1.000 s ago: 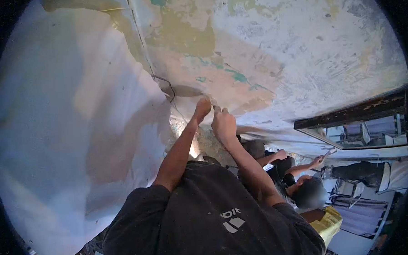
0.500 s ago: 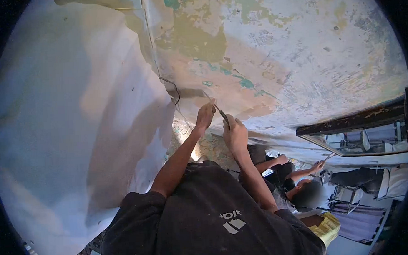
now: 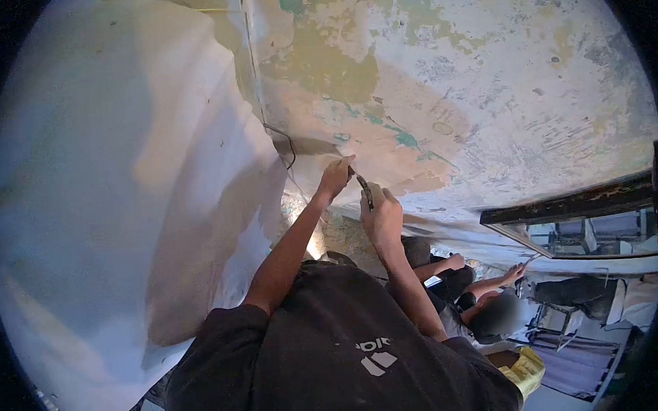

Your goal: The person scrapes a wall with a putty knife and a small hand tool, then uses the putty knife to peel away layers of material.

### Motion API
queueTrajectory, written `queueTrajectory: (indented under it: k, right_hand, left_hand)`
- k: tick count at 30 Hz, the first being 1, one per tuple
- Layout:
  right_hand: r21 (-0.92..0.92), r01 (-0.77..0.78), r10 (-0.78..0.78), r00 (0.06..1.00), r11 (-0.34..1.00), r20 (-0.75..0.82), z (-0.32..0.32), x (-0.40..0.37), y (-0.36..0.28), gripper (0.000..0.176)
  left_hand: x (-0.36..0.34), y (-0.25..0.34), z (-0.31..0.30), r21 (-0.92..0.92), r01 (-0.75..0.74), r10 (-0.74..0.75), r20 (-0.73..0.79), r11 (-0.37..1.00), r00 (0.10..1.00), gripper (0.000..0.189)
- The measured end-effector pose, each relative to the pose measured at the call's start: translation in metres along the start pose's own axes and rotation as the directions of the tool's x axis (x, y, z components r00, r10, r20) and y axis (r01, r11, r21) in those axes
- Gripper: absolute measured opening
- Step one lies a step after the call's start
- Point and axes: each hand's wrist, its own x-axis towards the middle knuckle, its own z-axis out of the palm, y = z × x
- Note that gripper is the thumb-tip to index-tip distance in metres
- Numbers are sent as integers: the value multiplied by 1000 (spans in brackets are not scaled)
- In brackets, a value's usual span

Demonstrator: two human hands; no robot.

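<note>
My right hand point(image 3: 381, 216) is wrapped around the dark handle of a thin scraper point(image 3: 364, 183) whose shaft points up and left toward the wall point(image 3: 442, 112). At the far end of the tool, my left hand point(image 3: 334, 179) is closed around it, one finger stretched along toward the wall surface. The scraper's tip is too small and partly hidden by my left fingers. Around the hands the wall is patchy, with peeling white, olive and green paint.
A large pale sheet-like surface point(image 3: 115, 185) fills the left side. A dark cable point(image 3: 291, 150) hangs beside my left hand. To the right, another person point(image 3: 462, 302) reaches a tool to the wall below a dark-framed window point(image 3: 572, 228). A yellow cloth point(image 3: 525, 369) lies lower right.
The scraper has turned a little in my hands, its handle now more upright. My left finger has shifted slightly right, and the whole view has moved a little.
</note>
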Motion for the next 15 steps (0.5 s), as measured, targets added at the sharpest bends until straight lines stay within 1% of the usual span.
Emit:
queueTrajectory:
  k: [1,2,3,5,6,8,9,11,12,14,15]
  right_hand:
    - [21,39,-39,999,999,-20,1,3,-2,18]
    - [40,77,-75,996,996,-38,2,5,-3,19]
    - [39,77,-76,996,996,-36,4,6,-3,19]
    - [42,155,-155,988,987,-12,10,10,-2,23]
    - [42,159,-158,987,986,-9,10,11,-3,23]
    - [9,229,-229,973,973,0,12,17,-9,22]
    - [8,231,-231,973,973,3,12,20,-11,22]
    - [-17,336,-336,940,942,-52,12,26,-13,19]
    - [-19,338,-339,940,941,-51,15,29,-11,19]
    - [-12,466,-466,884,885,-22,22,35,-6,14]
    - [-11,460,-460,888,888,-19,21,37,-8,14]
  left_hand:
    - [5,4,-4,22,134,-134,14,991,991,48]
    - [9,7,-8,44,267,-268,26,963,963,45]
    - [11,6,-11,42,268,-269,25,963,963,45]
    - [17,6,-18,285,286,-324,97,915,941,42]
    - [20,0,-19,282,288,-325,94,915,941,42]
    - [29,-10,-19,141,339,-338,-32,930,941,41]
    - [27,-6,-20,138,341,-340,-34,930,940,41]
    - [21,11,-22,282,150,-132,-81,948,988,37]
    - [22,14,-23,280,149,-131,-82,948,988,37]
    - [25,20,-25,226,201,-179,-112,953,977,31]
    - [24,20,-27,227,205,-185,-107,952,977,31]
